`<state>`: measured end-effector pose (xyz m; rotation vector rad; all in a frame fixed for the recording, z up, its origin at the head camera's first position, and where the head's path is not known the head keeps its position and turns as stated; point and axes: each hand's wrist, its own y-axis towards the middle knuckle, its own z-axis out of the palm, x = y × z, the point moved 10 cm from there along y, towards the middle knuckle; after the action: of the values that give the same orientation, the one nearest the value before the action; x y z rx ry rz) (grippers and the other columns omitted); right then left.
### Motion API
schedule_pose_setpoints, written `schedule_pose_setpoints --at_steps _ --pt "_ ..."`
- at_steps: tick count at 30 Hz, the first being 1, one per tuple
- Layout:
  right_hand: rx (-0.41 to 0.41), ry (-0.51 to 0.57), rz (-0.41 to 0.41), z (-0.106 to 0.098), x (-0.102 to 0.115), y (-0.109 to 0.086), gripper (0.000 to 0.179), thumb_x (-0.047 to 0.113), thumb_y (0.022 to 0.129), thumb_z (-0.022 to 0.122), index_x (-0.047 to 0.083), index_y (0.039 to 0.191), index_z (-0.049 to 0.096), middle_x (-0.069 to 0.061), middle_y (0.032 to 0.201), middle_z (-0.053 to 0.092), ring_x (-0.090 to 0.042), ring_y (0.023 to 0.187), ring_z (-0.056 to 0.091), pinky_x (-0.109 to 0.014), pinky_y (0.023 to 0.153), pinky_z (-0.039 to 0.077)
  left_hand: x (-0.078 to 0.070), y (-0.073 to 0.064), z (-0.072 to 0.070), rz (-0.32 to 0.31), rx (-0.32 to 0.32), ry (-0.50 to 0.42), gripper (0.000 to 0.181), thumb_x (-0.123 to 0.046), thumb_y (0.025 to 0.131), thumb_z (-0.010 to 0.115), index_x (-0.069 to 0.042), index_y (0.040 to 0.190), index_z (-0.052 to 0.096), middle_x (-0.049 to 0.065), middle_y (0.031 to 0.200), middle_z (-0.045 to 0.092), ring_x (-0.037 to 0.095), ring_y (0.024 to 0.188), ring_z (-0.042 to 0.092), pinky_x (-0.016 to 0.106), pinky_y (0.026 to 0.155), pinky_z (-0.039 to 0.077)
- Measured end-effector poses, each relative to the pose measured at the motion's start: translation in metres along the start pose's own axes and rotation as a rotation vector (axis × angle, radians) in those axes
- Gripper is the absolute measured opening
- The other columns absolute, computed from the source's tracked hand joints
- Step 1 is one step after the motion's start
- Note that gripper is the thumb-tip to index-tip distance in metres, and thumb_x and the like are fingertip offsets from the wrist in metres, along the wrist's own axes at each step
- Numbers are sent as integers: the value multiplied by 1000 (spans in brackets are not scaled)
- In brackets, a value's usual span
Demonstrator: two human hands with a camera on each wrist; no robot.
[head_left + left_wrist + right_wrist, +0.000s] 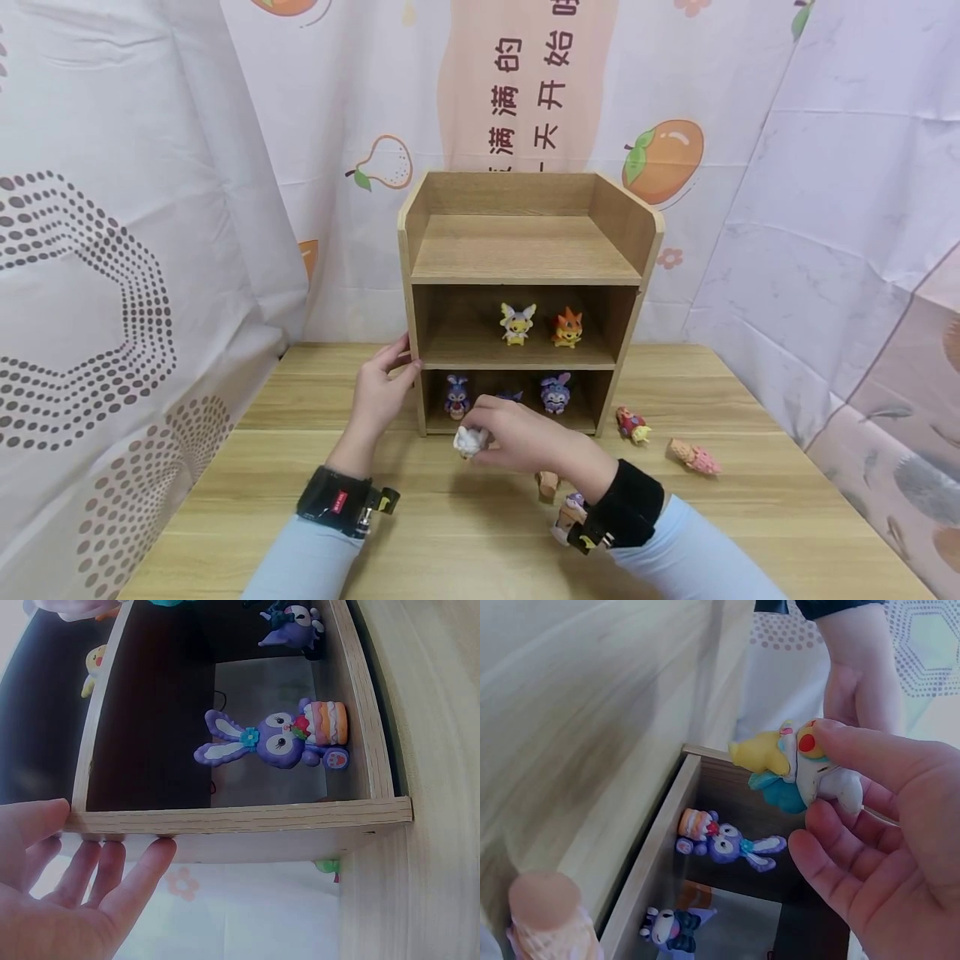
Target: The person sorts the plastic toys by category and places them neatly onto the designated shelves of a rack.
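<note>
My left hand (381, 396) grips the left side panel of a small wooden shelf (525, 250). In the left wrist view its thumb lies on the front edge and its fingertips touch the outer face. My right hand (517, 433) pinches a white and yellow figurine (799, 769) with teal parts, held in front of the bottom compartment. A purple rabbit figurine with a cake (457, 397) stands in that compartment on the left. Beside it, a dark purple figurine (667, 930) is partly hidden by my right hand in the head view. Another purple figurine (555, 392) stands on the right.
The middle compartment holds a white-eared yellow figurine (517, 323) and an orange one (567, 327). On the table, right of the shelf, lie a red and yellow figurine (632, 425) and a pink ice-cream-cone figurine (694, 457). A purple-topped one (570, 515) lies by my right wrist.
</note>
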<state>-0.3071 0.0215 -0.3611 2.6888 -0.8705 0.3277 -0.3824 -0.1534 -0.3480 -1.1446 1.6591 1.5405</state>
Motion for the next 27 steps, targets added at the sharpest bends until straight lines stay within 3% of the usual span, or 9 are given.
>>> schedule_pose_setpoints --at_steps 10,23,27 --pt "-55 17 12 -26 -4 -4 33 22 90 81 11 118 69 5 107 58 -8 91 59 -20 77 55 0 0 1 1 13 3 53 0 95 69 0 145 53 18 137 59 36 119 63 31 79 63" --pt "-174 -10 -33 -73 -4 -7 31 16 89 81 9 118 69 2 108 58 -16 84 59 -22 68 53 -1 0 0 3 3 -2 53 1 94 70 1 144 54 19 136 60 37 118 64 27 79 62" --pt "-194 -5 -36 -83 -5 -8 32 15 89 81 8 118 69 0 109 59 -13 85 61 -20 70 55 -1 0 0 -1 2 12 52 1 94 70 0 144 54 18 135 61 36 117 64 27 78 62"
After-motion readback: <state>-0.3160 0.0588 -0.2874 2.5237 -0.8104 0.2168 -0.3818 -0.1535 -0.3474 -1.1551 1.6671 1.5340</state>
